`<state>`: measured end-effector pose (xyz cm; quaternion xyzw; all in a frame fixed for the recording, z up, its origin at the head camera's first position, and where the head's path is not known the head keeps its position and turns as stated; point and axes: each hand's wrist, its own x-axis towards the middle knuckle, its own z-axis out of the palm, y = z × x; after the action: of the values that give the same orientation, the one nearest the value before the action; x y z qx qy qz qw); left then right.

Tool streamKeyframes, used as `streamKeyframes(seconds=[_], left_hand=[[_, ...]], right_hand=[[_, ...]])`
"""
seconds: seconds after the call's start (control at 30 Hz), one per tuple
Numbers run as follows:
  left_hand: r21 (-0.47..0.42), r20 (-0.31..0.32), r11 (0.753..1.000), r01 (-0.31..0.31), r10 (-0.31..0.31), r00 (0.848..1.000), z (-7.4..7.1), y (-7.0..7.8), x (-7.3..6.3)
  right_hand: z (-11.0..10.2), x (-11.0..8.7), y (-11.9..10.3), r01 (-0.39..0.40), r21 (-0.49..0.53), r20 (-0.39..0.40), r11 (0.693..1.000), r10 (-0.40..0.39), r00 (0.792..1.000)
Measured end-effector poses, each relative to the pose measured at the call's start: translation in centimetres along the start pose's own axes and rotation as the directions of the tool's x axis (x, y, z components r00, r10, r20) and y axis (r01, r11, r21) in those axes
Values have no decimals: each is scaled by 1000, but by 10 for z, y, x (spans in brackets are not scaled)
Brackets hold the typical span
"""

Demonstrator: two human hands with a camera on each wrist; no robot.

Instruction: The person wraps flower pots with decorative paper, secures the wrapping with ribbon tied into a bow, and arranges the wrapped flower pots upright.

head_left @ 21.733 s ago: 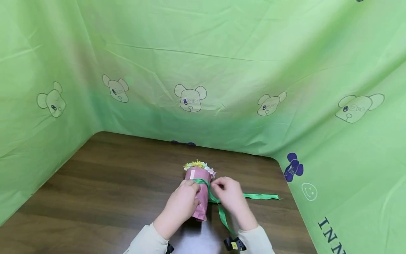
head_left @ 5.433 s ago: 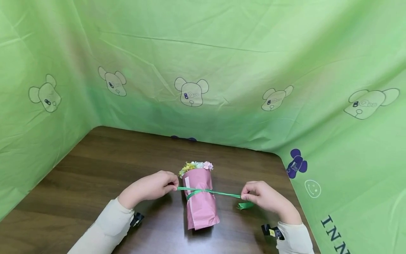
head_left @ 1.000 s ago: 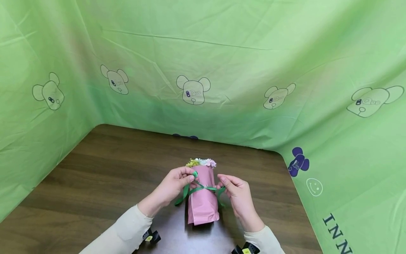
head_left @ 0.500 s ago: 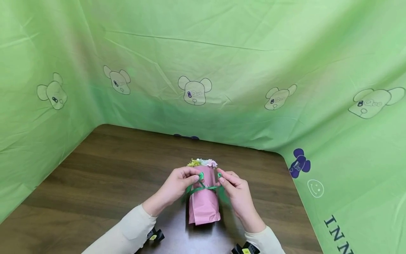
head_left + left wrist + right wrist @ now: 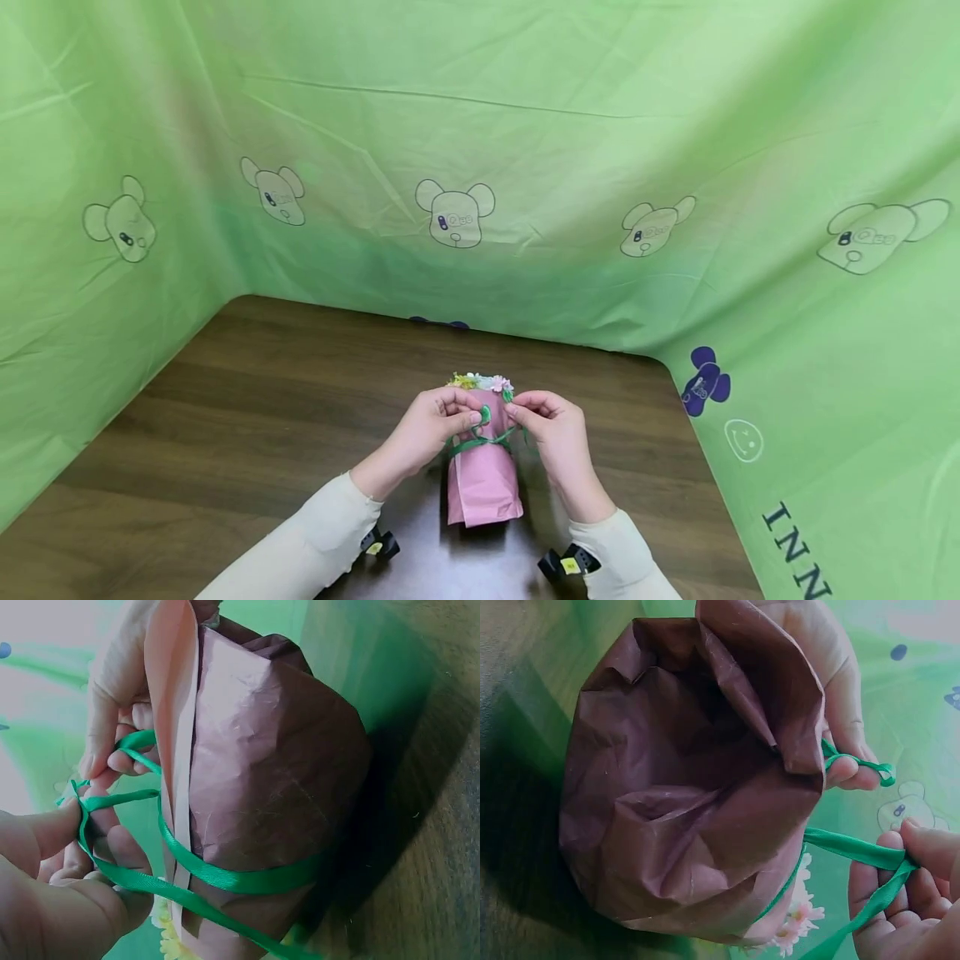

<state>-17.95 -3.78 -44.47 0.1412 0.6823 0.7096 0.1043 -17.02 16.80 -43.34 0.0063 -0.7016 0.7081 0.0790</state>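
A small flower bouquet wrapped in pink paper point(image 5: 485, 492) lies on the table, its yellow, white and pink flowers point(image 5: 498, 383) pointing away from me. A green ribbon point(image 5: 247, 879) circles the paper and crosses at the front. My left hand point(image 5: 427, 429) pinches a folded part of the ribbon between thumb and fingertips, just above the wrap. Close beside it, my right hand point(image 5: 558, 429) pinches another stretch of ribbon near the flowers. In the right wrist view the ribbon point(image 5: 859, 849) runs taut from the paper to the right thumb, and a tail hangs below.
The brown wooden table point(image 5: 300, 400) is enclosed at the back and sides by a green cloth point(image 5: 555, 275) printed with bear heads. Black wrist cameras point(image 5: 570, 562) sit at both cuffs.
Earlier the hands were wide apart, pulling the ribbon straight across the bouquet. Over the last second they have come closer together, the right hand rising towards the flowers with its ribbon.
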Motion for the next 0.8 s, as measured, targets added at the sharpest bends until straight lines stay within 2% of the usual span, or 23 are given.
streamKeyframes(seconds=[0.1,0.2,0.3,0.43,0.5,0.57,0.7,0.8], left_hand=[[18,3,1000,5,-5,1000,-1,0,1],[35,22,999,0,-1,1000,0,2,0],[22,53,1000,5,-6,999,1,5,-1],[5,77,1000,27,-28,997,1,6,-2],[14,82,1000,25,-26,996,1,6,-3],[18,77,1000,21,-23,997,1,6,-4],[11,54,1000,13,-13,998,2,5,-4],[52,45,998,-31,28,999,3,5,-3]], right_hand=[[0,1,-1,16,-33,56,999,-14,998],[-2,-2,-3,47,-85,148,995,-34,988],[-5,-7,-5,100,-133,240,986,-65,969],[-7,-10,-4,172,-148,342,974,-113,933],[-6,-11,-3,201,-147,379,969,-133,916],[-5,-11,-2,219,-146,393,965,-146,908],[-2,-11,1,202,-163,349,966,-135,927],[2,-11,2,158,-151,305,976,-106,946]])
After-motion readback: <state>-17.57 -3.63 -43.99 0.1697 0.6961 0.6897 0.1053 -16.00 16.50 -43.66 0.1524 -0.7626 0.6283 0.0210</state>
